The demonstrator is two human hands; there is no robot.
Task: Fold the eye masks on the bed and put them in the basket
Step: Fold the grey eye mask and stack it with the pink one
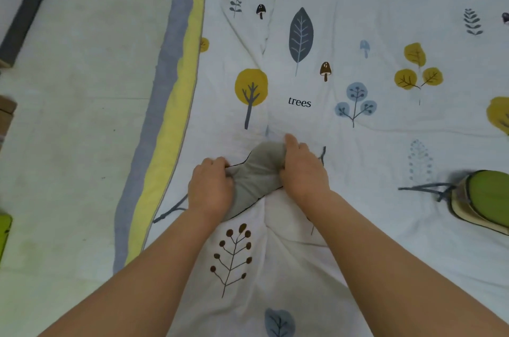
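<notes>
On the bed sheet (358, 171), both hands grip one grey eye mask (254, 174).

Left hand (210, 187) has its fingers curled around the mask's near-left end, while the right hand (303, 168) pinches the far-right end with fingers clenched into the fabric; the mask lies bunched between them on the tree-printed sheet (its dark strap trails out on both sides). Well apart, at the right edge, a stack of green eye masks (487, 198) rests on the sheet.
</notes>
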